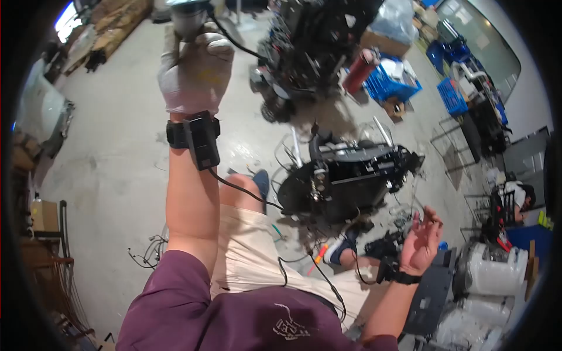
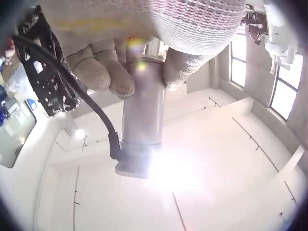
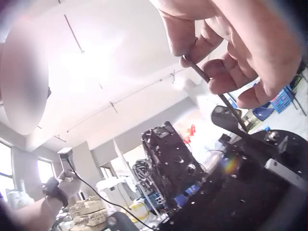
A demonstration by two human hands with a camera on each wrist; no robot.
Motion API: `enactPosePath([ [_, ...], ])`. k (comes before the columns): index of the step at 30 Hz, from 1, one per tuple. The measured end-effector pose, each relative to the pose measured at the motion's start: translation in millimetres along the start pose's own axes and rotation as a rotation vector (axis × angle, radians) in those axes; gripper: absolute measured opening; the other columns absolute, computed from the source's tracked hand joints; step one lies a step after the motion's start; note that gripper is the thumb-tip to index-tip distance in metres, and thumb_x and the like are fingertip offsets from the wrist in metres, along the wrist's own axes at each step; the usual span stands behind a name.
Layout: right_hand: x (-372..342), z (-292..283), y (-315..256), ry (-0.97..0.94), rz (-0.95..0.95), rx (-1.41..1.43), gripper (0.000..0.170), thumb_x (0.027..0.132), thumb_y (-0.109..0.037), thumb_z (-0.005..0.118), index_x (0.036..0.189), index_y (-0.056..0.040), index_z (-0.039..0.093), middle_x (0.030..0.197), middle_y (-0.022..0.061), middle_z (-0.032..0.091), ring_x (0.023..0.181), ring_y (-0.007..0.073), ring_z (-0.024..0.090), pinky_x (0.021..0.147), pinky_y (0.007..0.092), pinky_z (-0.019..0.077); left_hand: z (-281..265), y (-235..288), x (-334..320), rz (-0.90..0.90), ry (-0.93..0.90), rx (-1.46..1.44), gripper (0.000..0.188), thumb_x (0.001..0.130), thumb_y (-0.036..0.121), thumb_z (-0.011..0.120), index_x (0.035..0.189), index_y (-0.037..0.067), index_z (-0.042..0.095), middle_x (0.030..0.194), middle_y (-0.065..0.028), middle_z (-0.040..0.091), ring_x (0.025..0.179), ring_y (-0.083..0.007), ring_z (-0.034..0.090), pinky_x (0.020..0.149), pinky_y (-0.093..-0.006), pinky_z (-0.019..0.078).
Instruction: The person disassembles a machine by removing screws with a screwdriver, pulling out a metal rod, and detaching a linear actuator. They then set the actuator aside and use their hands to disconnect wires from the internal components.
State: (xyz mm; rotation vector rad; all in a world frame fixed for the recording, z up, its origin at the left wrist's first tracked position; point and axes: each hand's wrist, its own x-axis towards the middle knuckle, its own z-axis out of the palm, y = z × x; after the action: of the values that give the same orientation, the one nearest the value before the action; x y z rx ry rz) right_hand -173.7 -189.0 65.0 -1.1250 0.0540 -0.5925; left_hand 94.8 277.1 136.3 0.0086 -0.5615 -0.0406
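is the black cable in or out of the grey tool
In: the left wrist view shows the black cable joining the grey tool.

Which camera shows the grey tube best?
The left wrist view. The grey tube is big there, and its cord shows clearly. The head view cuts it off at the top edge; the right wrist view shows it small, in the left hand.

Grey floor (image 1: pixel 111 146) | on it: dark machine assembly (image 1: pixel 351 190) | blue crate (image 1: pixel 404 92) | loose wires (image 1: pixel 150 254)

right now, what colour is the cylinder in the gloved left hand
Grey along its body; the cylinder shows best in the left wrist view.
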Motion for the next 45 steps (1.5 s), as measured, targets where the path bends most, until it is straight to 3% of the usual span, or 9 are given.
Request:
enactPosePath([
  [3,-3.7,16.7,-4.1,0.041,-0.094,-0.048,0.017,0.108,-0.017,0.051,0.114,-0.0047,0.061,0.118,0.0101,0.066,0.128,0.0258,0.055,0.108,0.0383,0.0415,50.8,26.6,19.9,-0.007,0.035,0.109,0.033,0.106,0.034,0.053,0.115,0.003,0.060,0.095,-0.0048,0.058,0.085,-0.0169,0.054,0.078,-0.0353,0.0459],
  [5,-6.3,25.7,-10.5,0.050,-0.068,0.057,0.017,0.108,-0.018,0.051,0.112,-0.0048,0.061,0.110,0.0103,0.066,0.100,0.0204,0.063,0.089,0.0329,0.0481,83.5,28.0,28.6,0.020,-0.019,0.120,0.033,0.106,0.033,0.053,0.116,0.002,0.059,0.098,-0.0072,0.060,0.087,-0.0180,0.056,0.078,-0.0362,0.0478],
  [8,-4.1,42.8,-29.0,-0.029,-0.048,0.083,0.020,0.103,-0.020,0.049,0.111,-0.0049,0.059,0.091,0.0078,0.059,0.056,0.0099,0.042,0.054,0.0247,0.0337,113.4,21.3,40.6,-0.003,-0.080,0.286,0.033,0.107,0.033,0.052,0.118,0.002,0.058,0.105,-0.0119,0.064,0.091,-0.0207,0.062,0.077,-0.0343,0.0541],
  [13,1.3,101.9,-72.8,-0.208,-0.163,-0.143,0.040,0.102,-0.028,0.063,0.127,0.0022,0.055,0.067,-0.0026,0.047,0.052,0.0035,0.036,0.046,0.0204,0.0271,174.0,-70.5,6.5,-0.135,-0.077,0.472,0.035,0.105,0.032,0.058,0.131,0.008,0.056,0.107,-0.0075,0.065,0.089,-0.0166,0.063,0.074,-0.0305,0.0539],
  [20,-15.8,155.7,-158.2,-0.199,-0.315,-0.427,0.056,0.098,-0.035,0.068,0.135,0.0050,0.055,0.082,0.0008,0.059,0.057,0.0012,0.039,0.050,0.0198,0.0261,209.2,-215.8,-47.7,-0.631,-0.171,0.414,0.038,0.103,0.021,0.063,0.134,0.002,0.053,0.117,-0.0105,0.068,0.091,-0.0161,0.069,0.080,-0.0298,0.0560],
  [23,-14.6,130.4,-184.1,-0.168,-0.295,-0.280,0.041,0.099,-0.038,0.069,0.112,0.0010,0.063,0.081,0.0018,0.062,0.052,0.0028,0.036,0.048,0.0218,0.0244,232.4,-267.2,-67.0,-0.699,-0.280,0.549,0.039,0.102,0.023,0.064,0.129,-0.004,0.054,0.116,-0.0115,0.067,0.094,-0.0158,0.068,0.083,-0.0295,0.0547],
  [31,-46.8,68.0,-242.0,0.332,-0.633,0.036,0.026,0.087,-0.018,0.085,0.102,-0.0088,0.066,0.080,-0.0086,0.055,0.056,0.0007,0.039,0.048,0.0206,0.0252,295.1,-385.9,-109.2,-0.990,-0.516,0.375,0.037,0.102,0.026,0.066,0.127,0.001,0.059,0.114,-0.0072,0.068,0.095,-0.0157,0.069,0.081,-0.0300,0.0559],
  [36,-72.6,18.0,-271.8,0.560,-1.071,-0.395,0.033,0.086,-0.013,0.085,0.113,-0.0041,0.069,0.097,-0.0033,0.068,0.077,0.0034,0.059,0.069,0.0208,0.0474,310.6,-416.8,-139.7,-1.028,-0.756,0.699,0.052,0.099,0.030,0.070,0.138,-0.002,0.057,0.118,-0.0087,0.068,0.090,-0.0139,0.069,0.077,-0.0282,0.0564],
  [45,-175.8,-98.6,-290.5,1.072,-1.083,-1.116,0.019,0.085,-0.012,0.084,0.098,-0.0038,0.071,0.082,-0.0054,0.062,0.070,0.0028,0.053,0.066,0.0216,0.0452,241.8,-369.0,-128.5,-1.023,-0.778,0.919,0.052,0.102,0.021,0.058,0.147,-0.002,0.047,0.131,-0.0143,0.065,0.094,-0.0172,0.068,0.083,-0.0286,0.0554],
])
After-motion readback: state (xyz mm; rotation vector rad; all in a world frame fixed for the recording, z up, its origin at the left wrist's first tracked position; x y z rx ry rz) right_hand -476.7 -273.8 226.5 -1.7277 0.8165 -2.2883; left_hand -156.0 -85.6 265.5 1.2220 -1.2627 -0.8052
